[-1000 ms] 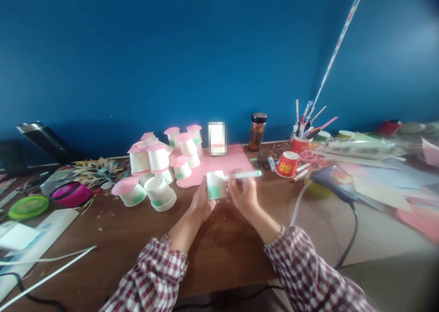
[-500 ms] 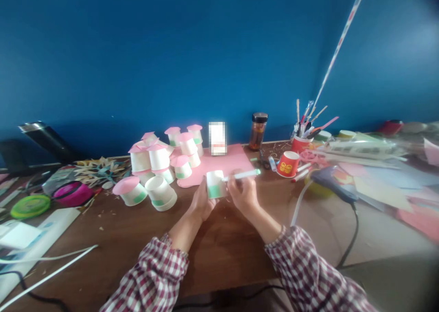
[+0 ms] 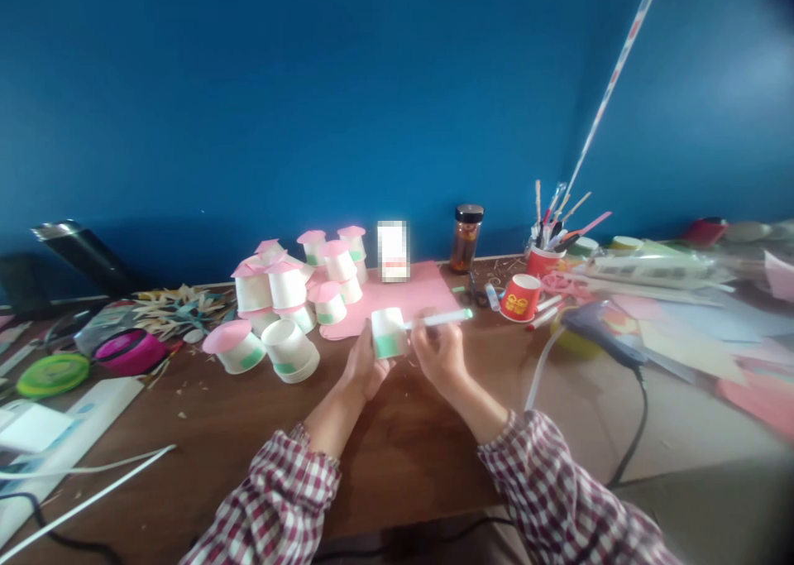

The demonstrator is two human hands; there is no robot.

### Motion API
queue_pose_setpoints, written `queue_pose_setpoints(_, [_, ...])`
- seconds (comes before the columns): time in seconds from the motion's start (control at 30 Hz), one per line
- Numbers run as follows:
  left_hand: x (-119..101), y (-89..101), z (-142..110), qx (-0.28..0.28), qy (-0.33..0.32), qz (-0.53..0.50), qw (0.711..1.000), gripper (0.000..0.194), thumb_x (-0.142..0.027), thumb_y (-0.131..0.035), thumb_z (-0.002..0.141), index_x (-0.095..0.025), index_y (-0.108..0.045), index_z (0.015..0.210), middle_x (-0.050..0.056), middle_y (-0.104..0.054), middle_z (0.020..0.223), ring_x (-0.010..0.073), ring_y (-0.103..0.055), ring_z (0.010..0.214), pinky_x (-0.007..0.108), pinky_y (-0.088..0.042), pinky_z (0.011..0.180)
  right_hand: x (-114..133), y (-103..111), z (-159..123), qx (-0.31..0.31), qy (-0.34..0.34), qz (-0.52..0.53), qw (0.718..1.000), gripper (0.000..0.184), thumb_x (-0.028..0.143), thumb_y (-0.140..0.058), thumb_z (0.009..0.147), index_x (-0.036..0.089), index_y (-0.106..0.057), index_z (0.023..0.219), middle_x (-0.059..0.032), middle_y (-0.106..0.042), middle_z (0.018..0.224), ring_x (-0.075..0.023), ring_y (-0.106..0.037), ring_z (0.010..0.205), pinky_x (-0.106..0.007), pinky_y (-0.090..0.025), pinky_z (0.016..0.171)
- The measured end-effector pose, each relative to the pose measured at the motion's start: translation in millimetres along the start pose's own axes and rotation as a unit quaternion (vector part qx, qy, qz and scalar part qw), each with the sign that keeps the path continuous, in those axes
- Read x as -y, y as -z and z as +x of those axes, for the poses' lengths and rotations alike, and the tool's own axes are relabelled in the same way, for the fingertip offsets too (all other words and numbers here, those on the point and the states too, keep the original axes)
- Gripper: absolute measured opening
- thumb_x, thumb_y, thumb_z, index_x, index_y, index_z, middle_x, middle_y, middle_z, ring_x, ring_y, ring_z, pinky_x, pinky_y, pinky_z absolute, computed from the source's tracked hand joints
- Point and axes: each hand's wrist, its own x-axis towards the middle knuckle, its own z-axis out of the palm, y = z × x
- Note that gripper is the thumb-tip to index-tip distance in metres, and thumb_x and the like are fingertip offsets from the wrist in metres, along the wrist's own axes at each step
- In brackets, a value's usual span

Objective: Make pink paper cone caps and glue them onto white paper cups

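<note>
My left hand point(image 3: 365, 365) is closed round a small white paper cup point(image 3: 389, 323) with a green band on its lower part. In my right hand point(image 3: 442, 351) is a white marker point(image 3: 437, 319) with a green end, its other end close to the cup's side; I cannot tell whether it touches. To the left of my hands, white cups with pink paper tops point(image 3: 286, 284) stand grouped, some of them stacked. Nearer to me is a stack of white cups point(image 3: 290, 348) without a top, beside a tilted cup with a pink disc point(image 3: 232, 337).
Pink paper point(image 3: 428, 284) lies behind my hands. A dark-lidded bottle point(image 3: 467, 238), a red cup point(image 3: 521, 299) and a red holder of pens point(image 3: 546, 260) stand to the right. A glue gun point(image 3: 605, 329) with a cord lies beyond them. A white cable point(image 3: 112, 495) crosses the left.
Almost nothing differs. The cup in my left hand has shifted very slightly left, and the marker in my right hand stays beside it.
</note>
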Motion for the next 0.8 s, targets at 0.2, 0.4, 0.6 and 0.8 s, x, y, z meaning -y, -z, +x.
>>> queue_pose_setpoints(0.2, [-0.5,-2.8,-2.1,-0.002,-0.004,0.003,1.000,0.036,-0.043,-0.045,0.087,-0.014,-0.061,0.098,0.010,-0.068,0.094,0.0225,-0.064,0.087,0.040,-0.050,0.082,1.9,-1.4,-1.1,0.009,0.010,0.004,1.000,0.017,0.028,-0.049,0.082,0.016,-0.060,0.077,0.0007,-0.058,0.054,-0.0107,-0.055,0.044,-0.019,-0.043,0.044])
queue_pose_setpoints(0.4, [0.5,-1.1,0.0,-0.005,-0.005,0.001,1.000,0.035,-0.044,-0.047,0.086,-0.015,-0.061,0.100,0.009,-0.068,0.097,0.0224,-0.064,0.087,0.040,-0.051,0.081,-0.5,-0.5,0.8,-0.007,0.030,-0.008,0.999,0.015,0.026,-0.050,0.081,0.016,-0.060,0.075,0.0011,-0.058,0.054,-0.0104,-0.055,0.044,-0.019,-0.043,0.045])
queue_pose_setpoints(0.6, [1.0,-1.3,0.6,-0.019,-0.008,-0.002,1.000,0.036,-0.045,-0.052,0.083,-0.014,-0.061,0.099,0.010,-0.068,0.094,0.0220,-0.065,0.084,0.037,-0.053,0.074,-2.0,0.2,2.1,-0.014,0.030,-0.013,0.999,0.015,0.025,-0.050,0.081,0.016,-0.060,0.074,0.0008,-0.060,0.055,-0.0104,-0.056,0.045,-0.018,-0.043,0.045])
queue_pose_setpoints(0.8, [1.2,0.0,1.4,-0.024,-0.006,-0.001,1.000,0.034,-0.044,-0.051,0.084,-0.014,-0.061,0.096,0.010,-0.068,0.089,0.0217,-0.065,0.079,0.036,-0.054,0.069,-2.8,1.3,2.9,-0.007,0.015,-0.005,1.000,0.016,0.026,-0.049,0.082,0.016,-0.059,0.074,0.0000,-0.061,0.057,-0.0108,-0.057,0.046,-0.019,-0.044,0.046])
